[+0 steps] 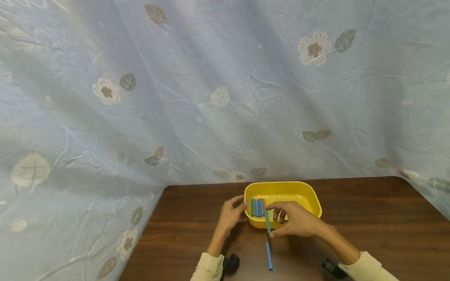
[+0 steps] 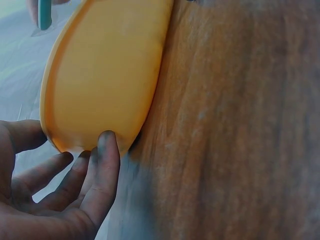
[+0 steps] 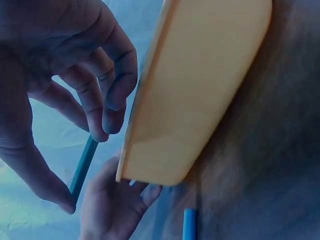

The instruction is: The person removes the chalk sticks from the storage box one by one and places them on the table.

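Far L, patterned cloth (image 1: pixel 105 117) hangs beside & behind the table (image 1: pixel 186 222). Next, our L hand (image 1: pixel 228 215) is at the tub's (image 1: pixel 302 195) L end, fingers bent round the wall & touching it; how hard they grip, we can't tell. That looks like enough to steady it, esp. if we don't tip the rim.

Just inside that end is the row (image 1: pixel 258 207): green & blue sticks side by side, w/ a red one at its R edge. The green stick (image 1: pixel 268 221) is R of the row, slanting over the tub's near rim; whether it touches the rim, we can't tell. Our R hand (image 1: pixel 297 220) pinches it end to end, thumb at the near end, fingertip at the far end.

If it's to join the row, we'd do best to lift it clear of the rim, line it up parallel, lower it flat beside the red one, then let go w/o nudging the rest. A light pinch should do; too much push on the ends could flick it out.

Nearer us on the table, apart from the tub, lies a blue stick (image 1: pixel 269 255), untouched.
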A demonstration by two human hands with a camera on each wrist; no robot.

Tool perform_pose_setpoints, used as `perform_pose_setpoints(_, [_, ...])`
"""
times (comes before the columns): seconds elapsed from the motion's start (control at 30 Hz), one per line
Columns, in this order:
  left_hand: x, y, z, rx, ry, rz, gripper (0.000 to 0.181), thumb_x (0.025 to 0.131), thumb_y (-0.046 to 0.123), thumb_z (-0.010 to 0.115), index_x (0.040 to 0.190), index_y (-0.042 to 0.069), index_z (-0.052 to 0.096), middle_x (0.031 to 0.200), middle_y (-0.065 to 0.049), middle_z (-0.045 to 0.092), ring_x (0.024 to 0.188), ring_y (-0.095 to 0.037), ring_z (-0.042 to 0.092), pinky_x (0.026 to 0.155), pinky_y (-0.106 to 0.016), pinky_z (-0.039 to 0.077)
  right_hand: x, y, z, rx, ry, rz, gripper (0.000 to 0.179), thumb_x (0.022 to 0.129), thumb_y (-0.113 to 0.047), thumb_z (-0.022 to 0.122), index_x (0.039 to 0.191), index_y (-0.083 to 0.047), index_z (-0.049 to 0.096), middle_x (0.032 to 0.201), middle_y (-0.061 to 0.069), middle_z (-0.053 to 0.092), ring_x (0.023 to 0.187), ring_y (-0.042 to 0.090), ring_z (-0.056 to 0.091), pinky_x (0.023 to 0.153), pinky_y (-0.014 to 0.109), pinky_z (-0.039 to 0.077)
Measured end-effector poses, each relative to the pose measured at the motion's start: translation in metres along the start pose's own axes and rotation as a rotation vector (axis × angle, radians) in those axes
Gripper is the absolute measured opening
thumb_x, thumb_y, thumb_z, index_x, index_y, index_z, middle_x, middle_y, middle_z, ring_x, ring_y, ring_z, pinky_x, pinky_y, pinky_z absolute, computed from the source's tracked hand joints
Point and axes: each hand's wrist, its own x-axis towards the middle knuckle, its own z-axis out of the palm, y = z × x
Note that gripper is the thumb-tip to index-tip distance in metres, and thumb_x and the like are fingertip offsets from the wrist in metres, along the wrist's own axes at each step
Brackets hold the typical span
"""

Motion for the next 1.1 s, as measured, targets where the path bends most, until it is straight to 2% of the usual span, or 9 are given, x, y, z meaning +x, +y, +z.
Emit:
perform_pose_setpoints(0.13, [0.002,0.0,0.0,0.002,0.002,0.002,0.047,0.103,0.018,0.069,0.145,-0.002,0.064,0.133,-0.028,0.071,0.087,-0.033,0.08,0.075,-0.046,0.072,-0.006,-0.005,0.005,0.022,-0.011,0.005,0.074,0.085,-0.042,0.092,0.142,-0.004,0.064,0.103,0.004,0.072,0.086,0.01,0.065,0.071,0.023,0.059])
perform_pose_setpoints(0.3, [0.005,0.0,0.0,0.011,0.001,0.005,0.047,0.103,0.019,0.07,0.145,0.0,0.064,0.137,-0.027,0.069,0.088,-0.029,0.079,0.075,-0.045,0.072,-0.016,-0.006,0.012,0.043,-0.032,0.013,0.072,0.087,-0.042,0.091,0.143,-0.006,0.064,0.103,0.003,0.071,0.086,0.009,0.063,0.073,0.024,0.059])
perform_pose_setpoints(0.57, [0.003,0.001,0.0,-0.002,-0.002,-0.004,0.047,0.103,0.018,0.069,0.146,-0.001,0.063,0.138,-0.027,0.069,0.095,-0.036,0.079,0.076,-0.047,0.072,-0.028,-0.005,0.024,0.035,-0.061,0.05,0.073,0.085,-0.045,0.091,0.14,-0.004,0.065,0.099,-0.003,0.07,0.084,0.004,0.062,0.071,0.021,0.058])
perform_pose_setpoints(0.73, [0.004,0.002,-0.001,0.01,0.006,-0.006,0.047,0.103,0.016,0.069,0.146,-0.001,0.064,0.14,-0.026,0.068,0.095,-0.032,0.079,0.075,-0.044,0.072,-0.031,-0.004,0.029,0.048,-0.084,0.061,0.075,0.085,-0.043,0.092,0.14,-0.001,0.064,0.096,-0.004,0.069,0.082,0.004,0.061,0.069,0.02,0.056])
perform_pose_setpoints(0.9, [0.005,0.001,-0.001,0.01,0.007,-0.005,0.047,0.103,0.017,0.069,0.146,-0.002,0.063,0.14,-0.026,0.067,0.093,-0.034,0.079,0.078,-0.048,0.071,-0.033,-0.003,0.035,0.039,-0.107,0.063,0.074,0.083,-0.043,0.093,0.138,-0.002,0.065,0.093,-0.006,0.068,0.079,0.001,0.059,0.067,0.019,0.055])
perform_pose_setpoints(1.1, [0.004,0.001,-0.001,0.011,0.001,-0.004,0.05,0.103,0.019,0.069,0.148,-0.002,0.061,0.143,-0.028,0.065,0.092,-0.034,0.079,0.078,-0.047,0.072,-0.037,-0.001,0.04,0.039,-0.135,0.115,0.074,0.083,-0.042,0.093,0.139,-0.001,0.065,0.095,-0.005,0.068,0.08,0.004,0.059,0.067,0.02,0.054])
